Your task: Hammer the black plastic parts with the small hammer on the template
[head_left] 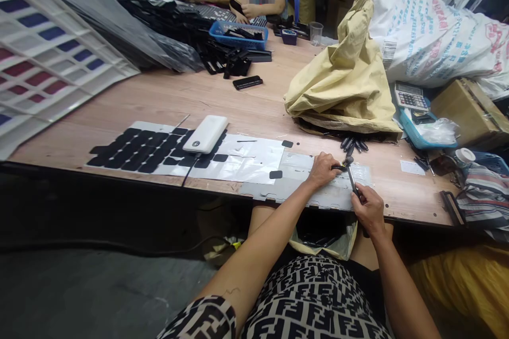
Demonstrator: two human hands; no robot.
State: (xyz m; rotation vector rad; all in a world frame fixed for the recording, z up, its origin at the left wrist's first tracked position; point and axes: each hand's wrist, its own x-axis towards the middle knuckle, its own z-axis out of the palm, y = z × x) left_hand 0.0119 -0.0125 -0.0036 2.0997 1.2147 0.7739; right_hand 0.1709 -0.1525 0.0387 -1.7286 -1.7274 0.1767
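My left hand (324, 169) is closed, pinching a small black part (340, 167) down on a grey metal plate (278, 193) at the near table edge. Gripped in my right hand (369, 209) is the handle of a small hammer (350, 169), whose head rests right beside that part. Just beyond it lie a few loose black parts (353, 144). To the left, a white sheet (238, 161) carries rows of black pads (139, 151), and a white power bank (205, 133) lies on them.
A crumpled yellow sack (342, 79) and a big white sack (429, 32) stand at the right, with a calculator (409, 96) and blue tray (417, 135). Other people work at the far end by a blue basket (238, 34). White sample trays (47, 58) lean at the left.
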